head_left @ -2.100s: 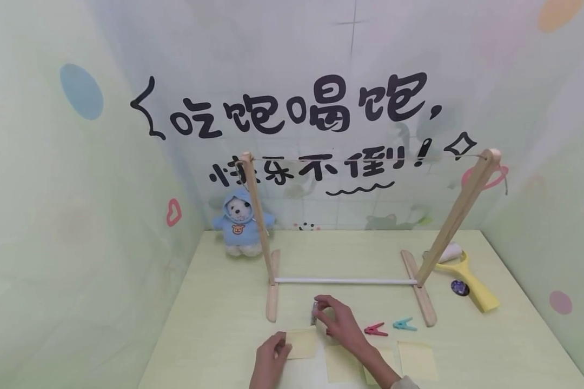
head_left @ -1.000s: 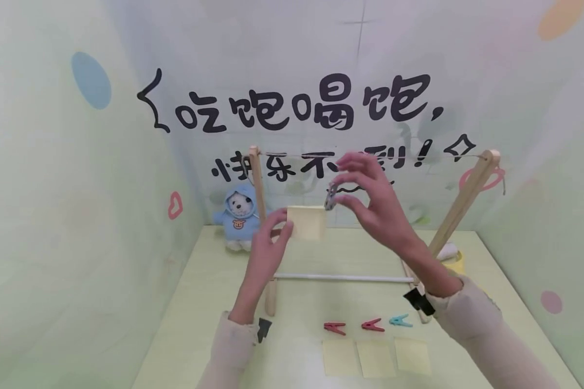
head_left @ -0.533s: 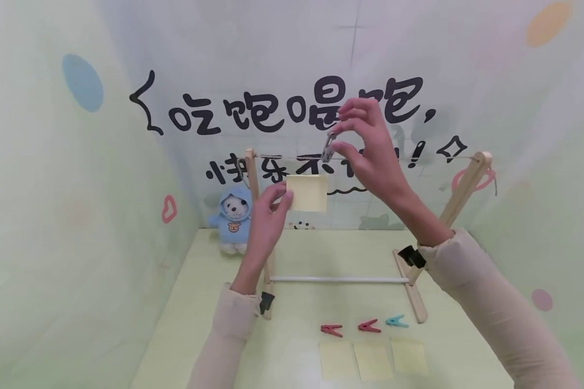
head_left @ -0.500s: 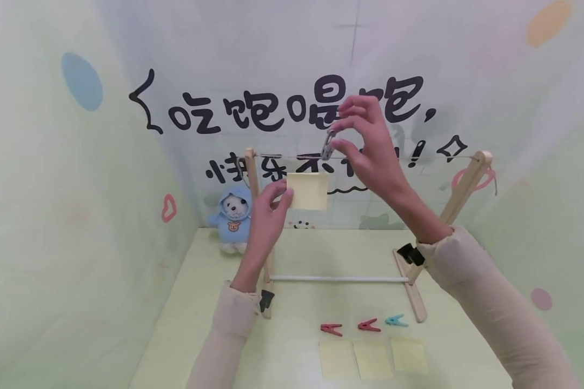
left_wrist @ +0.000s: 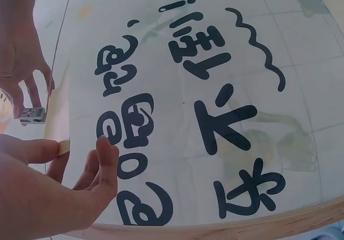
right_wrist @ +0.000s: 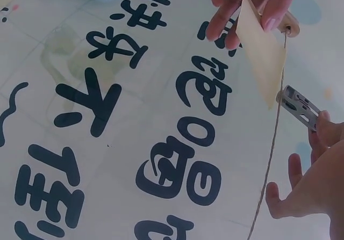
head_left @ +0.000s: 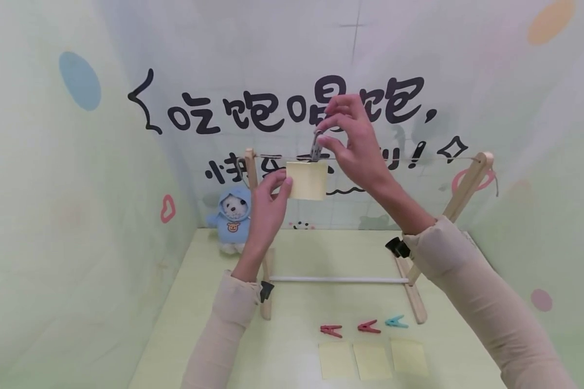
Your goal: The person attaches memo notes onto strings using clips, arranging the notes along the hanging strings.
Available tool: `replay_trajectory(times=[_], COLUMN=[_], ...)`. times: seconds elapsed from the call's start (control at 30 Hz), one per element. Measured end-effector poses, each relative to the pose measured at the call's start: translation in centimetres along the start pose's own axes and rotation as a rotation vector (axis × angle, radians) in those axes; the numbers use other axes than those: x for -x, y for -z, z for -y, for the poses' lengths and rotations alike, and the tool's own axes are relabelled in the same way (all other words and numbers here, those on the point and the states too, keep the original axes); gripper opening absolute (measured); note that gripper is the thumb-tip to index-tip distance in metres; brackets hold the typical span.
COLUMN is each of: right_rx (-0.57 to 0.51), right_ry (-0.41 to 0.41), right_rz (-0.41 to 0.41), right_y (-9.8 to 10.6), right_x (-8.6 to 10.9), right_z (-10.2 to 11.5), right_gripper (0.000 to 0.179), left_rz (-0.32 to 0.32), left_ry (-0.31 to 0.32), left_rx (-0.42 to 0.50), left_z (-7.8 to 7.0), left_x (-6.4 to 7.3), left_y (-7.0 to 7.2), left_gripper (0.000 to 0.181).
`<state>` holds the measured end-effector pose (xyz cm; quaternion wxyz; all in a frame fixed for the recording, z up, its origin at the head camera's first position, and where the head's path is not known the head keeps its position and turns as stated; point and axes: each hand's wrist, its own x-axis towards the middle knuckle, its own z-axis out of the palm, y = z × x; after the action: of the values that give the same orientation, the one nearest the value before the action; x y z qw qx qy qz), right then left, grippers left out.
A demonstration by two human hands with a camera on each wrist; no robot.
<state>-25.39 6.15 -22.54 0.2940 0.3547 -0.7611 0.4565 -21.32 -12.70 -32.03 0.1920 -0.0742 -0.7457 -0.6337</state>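
My left hand (head_left: 269, 202) pinches the left edge of a pale yellow sticky note (head_left: 309, 182), held upright with its top edge at the string (head_left: 413, 158). Thumb and index finger of my right hand (head_left: 360, 146) pinch a grey clothespin (head_left: 316, 147) from above. In the right wrist view, the clothespin (left_wrist: 32, 115) meets the string (right_wrist: 273, 148) with its tip, close beside the note (right_wrist: 262, 55). The string runs taut between two wooden posts, the right one (head_left: 467, 189) leaning outward in the head view.
On the table (head_left: 214, 335) lie two red clothespins, one (head_left: 331, 330) left of the other (head_left: 369, 326), and a blue one (head_left: 396, 321). Three more yellow notes (head_left: 338, 360) lie in front. A white rod (head_left: 340, 280) joins the stand's feet. A plush toy (head_left: 233, 219) sits back left.
Both hands have risen from the table to the string, carrying the note and the grey clothespin. Over the last half second the note went up slightly and the clothespin came left to its top edge.
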Motion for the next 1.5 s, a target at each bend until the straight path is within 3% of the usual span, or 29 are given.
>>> replay_trajectory(times=[0.77, 1.3, 1.5], right_rx=[0.013, 0.095, 0.104], right_ry=[0.013, -0.143, -0.139], right_rz=[0.049, 0.162, 0.187], right_y=[-2.6, -2.4, -1.8], right_x=[0.0, 0.4, 0.5], right_z=[0.1, 0.0, -0.1], right_gripper=[0.007, 0.020, 0.033], left_rz=[-0.002, -0.003, -0.008], left_ry=[0.015, 0.039, 0.065], left_rx=[0.032, 0.016, 0.047], left_z=[-0.2, 0.3, 0.5], left_x=[0.1, 0.3, 0.1], left_y=[0.7, 0.3, 0.0], left_gripper=[0.030, 0.021, 0.019])
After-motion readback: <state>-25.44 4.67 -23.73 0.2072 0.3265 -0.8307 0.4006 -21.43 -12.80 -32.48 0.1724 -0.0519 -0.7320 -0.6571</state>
